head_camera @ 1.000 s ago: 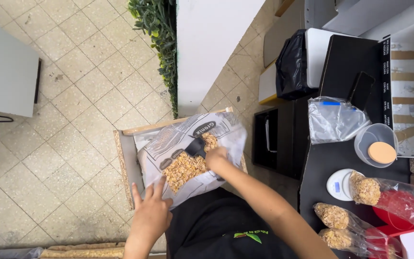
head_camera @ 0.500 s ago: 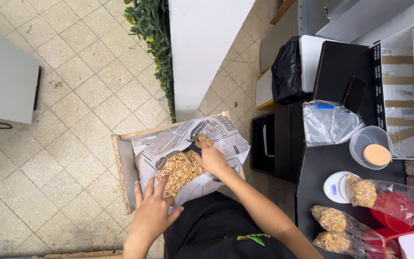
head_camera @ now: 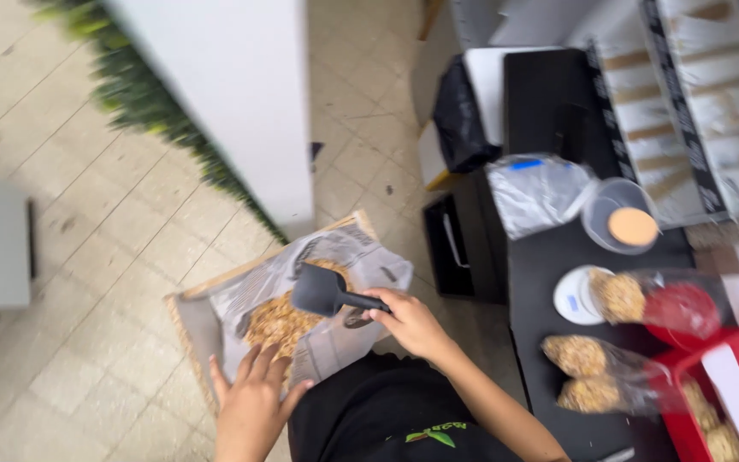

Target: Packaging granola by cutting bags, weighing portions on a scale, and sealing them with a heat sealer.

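Nearest: left hand (head_camera: pixel 250 402), fingers spread open and flat, pressing the near edge of a large printed bag (head_camera: pixel 301 295) that lies opened inside a shallow cardboard box (head_camera: pixel 183 318) on the tiled floor (head_camera: pixel 87 257).

Right hand (head_camera: pixel 408 321), just right of the bag, fingers closed around the handle of a dark grey scoop (head_camera: pixel 322 291). The scoop's bowl hangs above the bag's mouth. Whether it carries a load cannot be told from this angle.

Inside the bag: a mound of brown granola-like mix (head_camera: pixel 277 321), still plentiful.

Right side, on a black table (head_camera: pixel 540 342): two filled clear pouches (head_camera: pixel 596 372) of the same mix lie side by side at the near end. Beyond them a third pouch (head_camera: pixel 643 295) sits partly filled on a small round white scale (head_camera: pixel 576 295). A red box (head_camera: pixel 729 385) stands at the right edge.

Farther: a clear tub with a tan lid (head_camera: pixel 622 218) and a stack of empty clear bags (head_camera: pixel 534 192).

Judgement on progress: portioning looks partly done. Two pouches filled, one under way on the scale, empty bags and bulk mix both remaining.

Far left: white wall panel (head_camera: pixel 233 94) with green hedge (head_camera: pixel 156 111) along its base.
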